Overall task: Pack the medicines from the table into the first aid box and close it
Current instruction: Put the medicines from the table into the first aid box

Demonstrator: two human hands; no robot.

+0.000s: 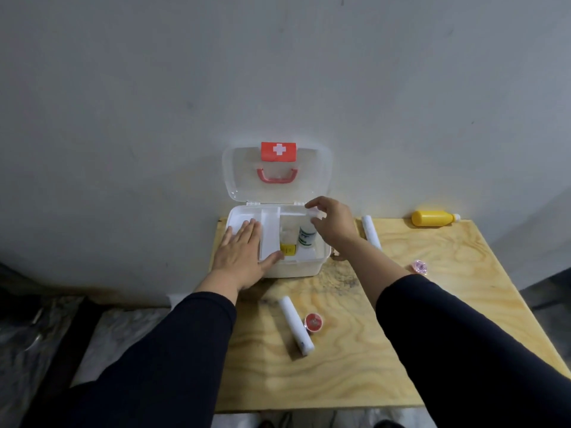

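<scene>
The white first aid box stands open at the table's far left, its clear lid with a red cross leaning on the wall. Inside I see a white bottle with a green label and a small yellow box. My left hand lies flat on the inner tray at the box's left side. My right hand hovers over the right compartment, fingers curled apart above the bottle, holding nothing I can see. On the table lie a white roll, a red-lidded cup, another white roll, a pink cup and a yellow bottle.
The plywood table butts against a grey wall. Its left edge drops off right beside the box. Crumpled plastic sheeting covers the floor to the left.
</scene>
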